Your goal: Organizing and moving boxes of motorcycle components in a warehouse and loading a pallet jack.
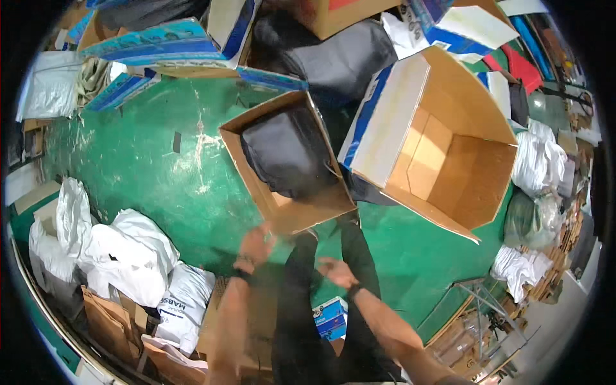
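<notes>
My left hand point(255, 246) is blurred, raised just below the near edge of a small open cardboard box point(256, 186) that holds a dark bagged bundle point(289, 154). It holds nothing that I can make out. My right hand point(337, 272) hangs open over my dark trousers point(308, 308), palm up and empty. Both hands are apart from the box.
A large empty cardboard box point(449, 160) lies tilted to the right on the green floor point(154, 160). White filled bags point(128, 250) pile at the left, more white bags point(536, 160) at the right. Flattened blue-and-white cartons point(160, 42) and dark bundles point(346, 58) lie at the back.
</notes>
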Demonstrator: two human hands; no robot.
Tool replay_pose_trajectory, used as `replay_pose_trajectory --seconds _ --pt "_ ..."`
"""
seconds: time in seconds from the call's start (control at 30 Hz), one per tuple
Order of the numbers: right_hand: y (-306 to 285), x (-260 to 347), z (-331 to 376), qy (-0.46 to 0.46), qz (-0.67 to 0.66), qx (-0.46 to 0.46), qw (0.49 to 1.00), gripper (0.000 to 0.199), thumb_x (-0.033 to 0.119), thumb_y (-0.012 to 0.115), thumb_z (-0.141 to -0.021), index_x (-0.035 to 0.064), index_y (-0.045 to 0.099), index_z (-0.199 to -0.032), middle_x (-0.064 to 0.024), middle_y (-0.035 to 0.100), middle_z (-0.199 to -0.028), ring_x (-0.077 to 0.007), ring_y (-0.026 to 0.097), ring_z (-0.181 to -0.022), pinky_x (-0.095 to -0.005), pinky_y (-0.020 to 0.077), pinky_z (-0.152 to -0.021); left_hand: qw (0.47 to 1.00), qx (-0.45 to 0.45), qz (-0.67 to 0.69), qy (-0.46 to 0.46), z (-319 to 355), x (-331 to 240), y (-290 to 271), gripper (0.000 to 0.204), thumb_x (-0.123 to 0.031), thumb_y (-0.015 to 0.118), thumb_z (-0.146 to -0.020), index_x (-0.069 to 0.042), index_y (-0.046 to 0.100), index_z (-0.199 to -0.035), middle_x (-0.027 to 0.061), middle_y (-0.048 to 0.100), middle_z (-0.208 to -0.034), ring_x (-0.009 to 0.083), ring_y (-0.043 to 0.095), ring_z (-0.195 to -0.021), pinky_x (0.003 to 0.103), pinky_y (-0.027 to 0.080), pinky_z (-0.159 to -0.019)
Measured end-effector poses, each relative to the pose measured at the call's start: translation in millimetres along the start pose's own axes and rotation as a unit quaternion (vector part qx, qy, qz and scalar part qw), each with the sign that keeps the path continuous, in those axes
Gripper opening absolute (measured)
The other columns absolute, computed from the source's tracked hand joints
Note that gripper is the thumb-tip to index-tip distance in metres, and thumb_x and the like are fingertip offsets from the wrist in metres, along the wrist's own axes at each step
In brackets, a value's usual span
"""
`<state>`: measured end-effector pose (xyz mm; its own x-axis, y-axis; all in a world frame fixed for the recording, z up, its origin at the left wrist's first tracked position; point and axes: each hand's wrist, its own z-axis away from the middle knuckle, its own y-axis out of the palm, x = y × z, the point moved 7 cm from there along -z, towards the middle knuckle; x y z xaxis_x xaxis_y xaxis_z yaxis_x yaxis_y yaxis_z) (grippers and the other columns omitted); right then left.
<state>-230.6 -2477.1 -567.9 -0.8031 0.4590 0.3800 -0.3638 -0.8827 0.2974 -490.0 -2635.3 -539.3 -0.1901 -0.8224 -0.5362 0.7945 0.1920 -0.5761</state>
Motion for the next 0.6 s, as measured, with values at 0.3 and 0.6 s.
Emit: replay_pose_trajectory --seconds 0.3,0.6 --pt "-131 1 171 0.022 -0.060 -0.231 0.971 0.032 0.003 0.054 -0.082 -0.0045 0.051 -0.114 -0.0213 0.063 -0.104 -0.0282 0.063 -0.091 -0.0387 0.0528 -0.075 0.975 0.134 0.085 -0.153 156 16 83 0.048 -0.041 0.060 -0.084 -0.007 0.062 -0.118 0.0120 0.063 -0.118 0.0328 0.061 -0.104 0.044 0.048 -0.089" --pt "-123 49 165 0.027 -0.253 -0.030 0.967 0.016 0.015 0.053 -0.090 -0.0001 0.055 -0.092 -0.0102 0.062 -0.082 -0.0160 0.053 -0.060 -0.0283 0.0392 -0.051 0.992 0.061 0.016 -0.106 74 57 29 0.058 -0.054 0.048 -0.089 -0.008 0.060 -0.121 0.0134 0.060 -0.123 0.0337 0.055 -0.113 0.044 0.043 -0.097"
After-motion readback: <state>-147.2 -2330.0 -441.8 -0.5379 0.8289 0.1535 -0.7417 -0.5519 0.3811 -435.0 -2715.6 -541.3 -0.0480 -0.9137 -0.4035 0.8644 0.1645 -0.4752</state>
